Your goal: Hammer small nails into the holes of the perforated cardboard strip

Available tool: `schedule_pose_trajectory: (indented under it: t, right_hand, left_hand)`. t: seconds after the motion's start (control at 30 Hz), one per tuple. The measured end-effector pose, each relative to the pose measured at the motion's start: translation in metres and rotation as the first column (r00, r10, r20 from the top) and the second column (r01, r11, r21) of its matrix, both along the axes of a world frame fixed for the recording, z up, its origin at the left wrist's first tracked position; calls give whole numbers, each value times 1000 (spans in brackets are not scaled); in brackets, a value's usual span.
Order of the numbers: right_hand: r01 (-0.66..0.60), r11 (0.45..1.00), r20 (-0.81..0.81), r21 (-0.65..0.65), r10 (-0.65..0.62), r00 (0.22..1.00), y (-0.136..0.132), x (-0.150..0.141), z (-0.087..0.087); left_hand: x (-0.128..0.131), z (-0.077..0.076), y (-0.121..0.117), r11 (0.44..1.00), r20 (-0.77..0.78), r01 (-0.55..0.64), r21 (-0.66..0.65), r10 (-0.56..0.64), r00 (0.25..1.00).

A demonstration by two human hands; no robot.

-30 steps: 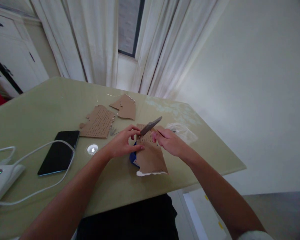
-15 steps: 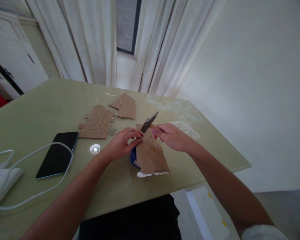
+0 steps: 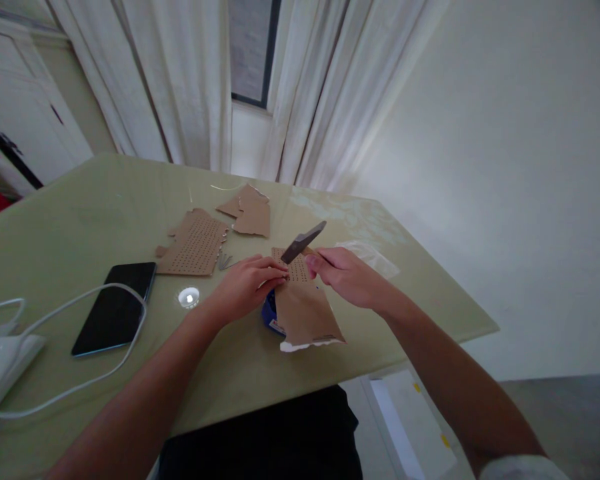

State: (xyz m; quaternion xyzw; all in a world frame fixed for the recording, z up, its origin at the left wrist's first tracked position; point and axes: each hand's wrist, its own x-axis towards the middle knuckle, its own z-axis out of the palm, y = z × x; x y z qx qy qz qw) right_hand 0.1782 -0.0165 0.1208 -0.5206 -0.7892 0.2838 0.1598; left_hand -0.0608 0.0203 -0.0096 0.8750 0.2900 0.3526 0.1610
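My right hand (image 3: 350,273) is closed round the wooden handle of a hammer (image 3: 304,241). The hammer's dark metal head is tilted, its lower end just above my left fingertips. Thumb and fingers of my left hand (image 3: 250,283) are pinched together over a piece of brown cardboard (image 3: 310,310); what they hold is too small to make out. Rows of small holes cover the cardboard's far part, and its near edge is torn and white. Beneath it, a blue round object (image 3: 270,313) shows only in part. Several thin metal nails (image 3: 225,261) lie left of the cardboard.
Another hole-covered cardboard piece (image 3: 195,247) and torn cardboard scraps (image 3: 253,212) lie farther back. At left are a black phone (image 3: 115,310), a white cable (image 3: 130,353) and a white power strip (image 3: 10,360). A small clear disc (image 3: 189,297) and a clear plastic bag (image 3: 370,257) flank my hands.
The hammer head has tipped to a flatter angle, its upper end moving right. The cardboard has shifted slightly right at its near end. My left hand keeps its pinch.
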Motion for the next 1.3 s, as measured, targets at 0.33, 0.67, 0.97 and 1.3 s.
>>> schedule_pose_trajectory:
  t: [0.33, 0.67, 0.97, 1.3]
  right_hand:
    - [8, 1000, 23, 15, -8, 1000, -5, 0, -1]
    - [15, 1000, 24, 18, -16, 1000, -8, 1, 1]
    - [54, 998, 137, -13, -52, 989, -6, -2, -8]
    - [45, 994, 162, 95, -60, 985, -9, -6, -3]
  left_hand:
    - [1, 5, -5, 999, 10, -23, -27, 23, 1000]
    - [6, -1, -5, 979, 190, -46, -200, 84, 978]
    - [12, -6, -4, 966, 270, 7, -258, 65, 961]
    - [12, -4, -4, 964, 252, -9, -266, 79, 965]
